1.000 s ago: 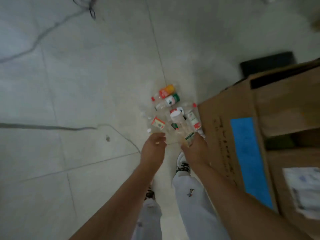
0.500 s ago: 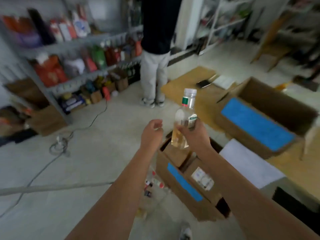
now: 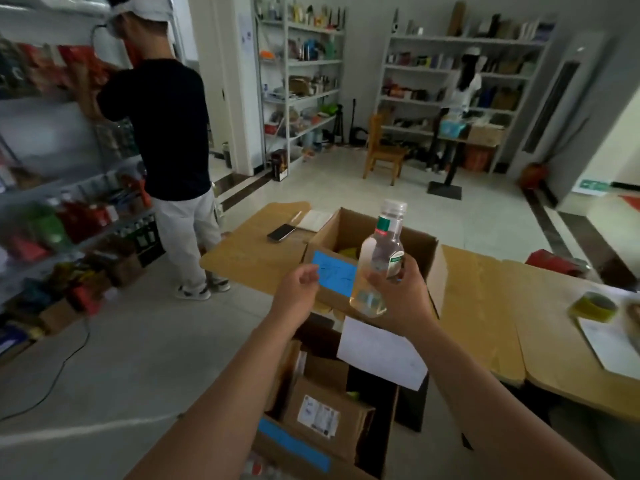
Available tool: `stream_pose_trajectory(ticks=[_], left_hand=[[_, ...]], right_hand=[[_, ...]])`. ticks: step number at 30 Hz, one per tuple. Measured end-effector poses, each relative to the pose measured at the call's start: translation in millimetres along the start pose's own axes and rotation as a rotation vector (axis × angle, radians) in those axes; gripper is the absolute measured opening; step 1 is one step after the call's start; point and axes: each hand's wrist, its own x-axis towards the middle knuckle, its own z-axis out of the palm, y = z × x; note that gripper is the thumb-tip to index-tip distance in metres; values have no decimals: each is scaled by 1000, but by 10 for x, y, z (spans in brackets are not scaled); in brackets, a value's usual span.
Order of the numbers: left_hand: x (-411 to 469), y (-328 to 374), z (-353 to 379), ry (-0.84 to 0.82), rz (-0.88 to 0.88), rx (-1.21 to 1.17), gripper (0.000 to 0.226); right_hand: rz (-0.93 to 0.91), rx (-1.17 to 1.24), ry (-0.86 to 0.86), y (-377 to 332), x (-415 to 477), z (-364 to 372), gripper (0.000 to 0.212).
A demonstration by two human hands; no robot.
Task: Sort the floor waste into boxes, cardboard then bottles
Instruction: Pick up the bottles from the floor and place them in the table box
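At the left, the wood-coloured bench [image 3: 249,252] carries the target, and in front of it the left grip [image 3: 297,289] hangs with its fingers loosely curled, holding nothing that I can see. Below that grip, on the floor, a brown cardboard box with a blue strip [image 3: 291,460] holds flattened cardboard pieces, so I judge it is not the bottle's place. Just right of the left grip is the blue paper label [image 3: 337,277] on the near wall of the open brown cardboard box [image 3: 353,225] that stands on the bench. Next comes the clear plastic bottle [image 3: 381,252], nearly upright. Its long axis runs from a base with a little pale liquid up to the clear cap, which leans slightly to the far right. The right grip [image 3: 405,296] is wrapped round the bottle's lower body. The open box's mouth lies directly beyond the bottle, on its far side. The right grip is therefore the nearer one, and the move looks like a short carry away from the body, over the near wall, then a release.
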Motion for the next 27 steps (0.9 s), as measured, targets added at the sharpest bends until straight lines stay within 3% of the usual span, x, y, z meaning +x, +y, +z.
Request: stream_pose_trajectory(ticks=[11,16,20,27], left_hand=[[824,-72,1242,-82,-161,52,36],[1260,-129,1885,-141,-269,52,78],[1531,-230,2131,-144,-341,45,86],[1850,-351,2312,-115,-419,276,81]], right_hand=[[40,32,-27,788,1523,-786,62],[25,-73,-127,1094,2464,-980,73],[-55,-236,-337,1239,3185,-949,67],[-307,-903,-813,1692,4084,-635,60]])
